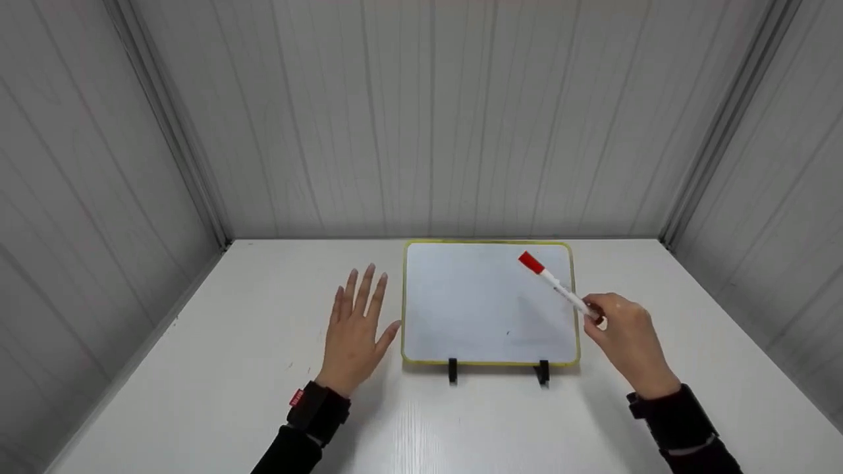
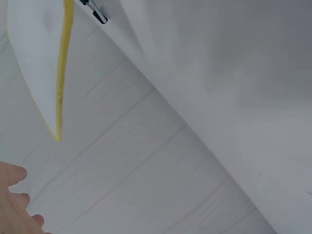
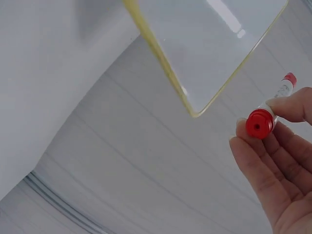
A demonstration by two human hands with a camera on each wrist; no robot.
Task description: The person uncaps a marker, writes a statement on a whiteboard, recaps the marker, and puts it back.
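A white table (image 1: 461, 421) fills the lower part of the head view, boxed in by pale grey panelled walls (image 1: 421, 118) at the back and on both sides. On the table, towards the back and a little right of the middle, lies a small whiteboard (image 1: 487, 303) with a yellow rim and two black clips (image 1: 452, 370) on its near edge; its surface looks blank. The left hand (image 1: 355, 329) rests flat on the table just beside the board's left edge, fingers straight and slightly spread, holding nothing. The right hand (image 1: 625, 339) is at the board's right edge, its thumb and fingers pinched round the lower end of a white marker (image 1: 556, 286). The marker slants up and to the left over the board's right part, its red cap (image 1: 531, 262) pointing away from the hand.
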